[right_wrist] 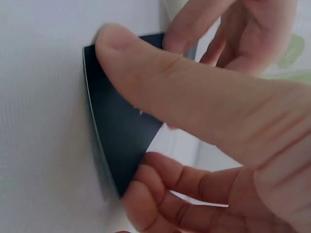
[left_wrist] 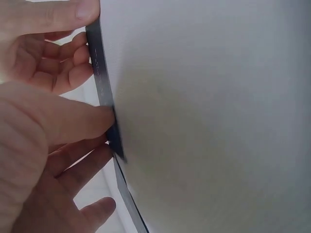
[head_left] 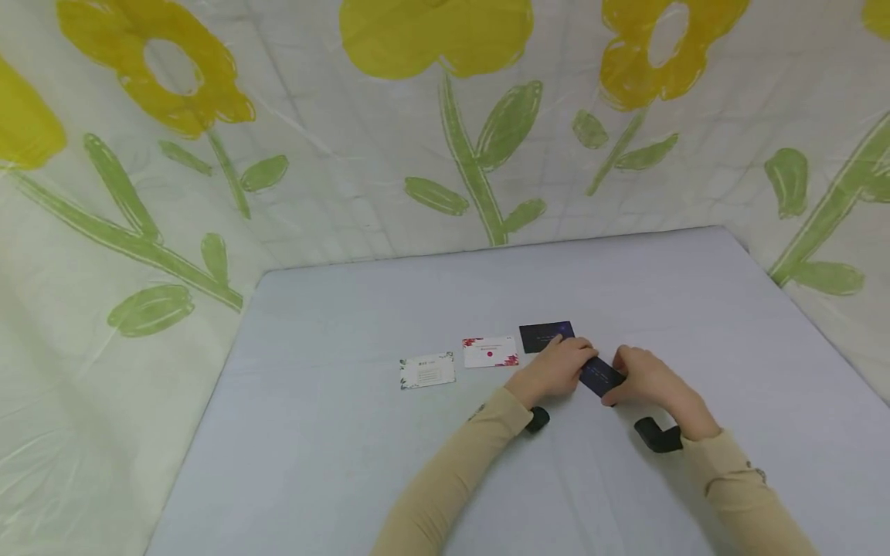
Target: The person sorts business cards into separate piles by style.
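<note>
A dark navy card (head_left: 599,376) with small pale print is held between both hands, tilted, above or on the table. My left hand (head_left: 555,368) pinches its left end, thumb on the near face in the left wrist view. My right hand (head_left: 650,380) grips the right end; in the right wrist view its thumb lies across the dark card (right_wrist: 119,131) and its fingers are curled at the edge. Just beyond my left hand lies a second dark card (head_left: 538,338) with a bluish glow pattern, partly covered by the fingers.
Left of the hands lie a white card with red flowers (head_left: 490,353) and a white card with green leaves (head_left: 436,374), in a slanting row. The pale table (head_left: 313,448) ends at a flower-printed curtain (head_left: 313,193). Black devices (head_left: 657,437) sit at both wrists.
</note>
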Tool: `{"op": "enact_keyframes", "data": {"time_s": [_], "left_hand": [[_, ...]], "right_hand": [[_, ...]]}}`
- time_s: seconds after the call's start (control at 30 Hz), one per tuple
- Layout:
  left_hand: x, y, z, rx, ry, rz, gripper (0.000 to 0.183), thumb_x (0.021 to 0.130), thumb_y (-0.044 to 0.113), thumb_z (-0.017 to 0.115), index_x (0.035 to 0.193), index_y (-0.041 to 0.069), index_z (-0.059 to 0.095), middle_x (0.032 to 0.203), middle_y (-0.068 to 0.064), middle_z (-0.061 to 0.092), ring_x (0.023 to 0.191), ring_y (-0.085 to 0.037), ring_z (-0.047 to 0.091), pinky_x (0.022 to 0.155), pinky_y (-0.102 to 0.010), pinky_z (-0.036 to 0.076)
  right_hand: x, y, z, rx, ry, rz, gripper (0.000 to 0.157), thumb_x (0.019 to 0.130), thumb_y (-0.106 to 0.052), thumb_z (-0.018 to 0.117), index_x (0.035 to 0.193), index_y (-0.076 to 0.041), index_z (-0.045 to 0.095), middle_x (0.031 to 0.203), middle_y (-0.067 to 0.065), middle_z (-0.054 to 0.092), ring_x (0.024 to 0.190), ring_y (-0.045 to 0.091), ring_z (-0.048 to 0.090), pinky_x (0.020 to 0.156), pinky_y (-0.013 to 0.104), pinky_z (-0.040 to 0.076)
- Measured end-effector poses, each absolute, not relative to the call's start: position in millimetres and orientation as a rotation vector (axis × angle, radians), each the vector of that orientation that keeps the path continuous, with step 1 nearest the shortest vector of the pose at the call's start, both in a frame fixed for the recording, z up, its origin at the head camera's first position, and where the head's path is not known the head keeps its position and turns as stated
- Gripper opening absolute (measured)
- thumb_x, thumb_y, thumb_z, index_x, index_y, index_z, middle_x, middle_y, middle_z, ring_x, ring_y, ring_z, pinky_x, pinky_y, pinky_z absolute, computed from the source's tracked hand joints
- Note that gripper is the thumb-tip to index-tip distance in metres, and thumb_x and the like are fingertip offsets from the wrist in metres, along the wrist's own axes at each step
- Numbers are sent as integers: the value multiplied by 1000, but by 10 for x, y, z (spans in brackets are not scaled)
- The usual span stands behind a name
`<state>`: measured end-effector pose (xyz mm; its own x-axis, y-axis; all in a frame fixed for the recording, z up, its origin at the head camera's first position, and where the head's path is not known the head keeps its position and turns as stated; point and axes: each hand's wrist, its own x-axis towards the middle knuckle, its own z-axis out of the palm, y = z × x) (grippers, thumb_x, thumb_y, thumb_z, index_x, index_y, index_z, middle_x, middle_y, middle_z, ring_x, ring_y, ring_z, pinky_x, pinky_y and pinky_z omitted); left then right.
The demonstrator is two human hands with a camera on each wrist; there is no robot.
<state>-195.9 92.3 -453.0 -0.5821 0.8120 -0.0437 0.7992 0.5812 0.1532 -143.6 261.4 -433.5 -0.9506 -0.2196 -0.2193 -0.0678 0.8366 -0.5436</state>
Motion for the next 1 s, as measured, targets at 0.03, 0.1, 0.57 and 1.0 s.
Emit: {"op": "enact_keyframes", "data": {"time_s": [0.03, 0.1, 0.57, 1.0], "left_hand": [[-1962, 916, -4527, 1384, 2694, 182, 37, 94, 12, 50, 131, 12, 51, 129, 0, 50, 124, -13, 43, 107, -37, 26], [-1971, 903, -4524, 1397, 2692, 192, 37, 93, 14, 54, 129, 12, 53, 127, 0, 51, 122, -13, 44, 108, -36, 26], [-2014, 780, -4551, 1226, 2627, 831, 22, 86, 10, 65, 107, 12, 58, 103, 2, 53, 94, -6, 50, 82, -12, 40], [-2231, 572, -4482, 745, 2663, 1537, 25, 82, -3, 67, 105, -6, 59, 89, -10, 56, 76, -11, 52, 67, -12, 44]], "right_hand": [[-1444, 2631, -4341, -222, 2732, -816, 50, 63, -21, 83, 92, 6, 52, 85, 14, 57, 73, 22, 51, 62, 34, 43], [-1457, 2669, -4361, -233, 2714, -842, 49, 62, -21, 84, 91, 4, 53, 83, 12, 56, 71, 20, 50, 61, 33, 42], [-1550, 2813, -4340, -191, 2699, -1082, 20, 79, -14, 71, 83, -2, 55, 84, 8, 58, 74, 20, 53, 60, 31, 40], [-1873, 2554, -4364, 41, 2818, -1448, 39, 82, -19, 70, 104, 8, 52, 91, 14, 57, 73, 6, 52, 59, 18, 44]]}}
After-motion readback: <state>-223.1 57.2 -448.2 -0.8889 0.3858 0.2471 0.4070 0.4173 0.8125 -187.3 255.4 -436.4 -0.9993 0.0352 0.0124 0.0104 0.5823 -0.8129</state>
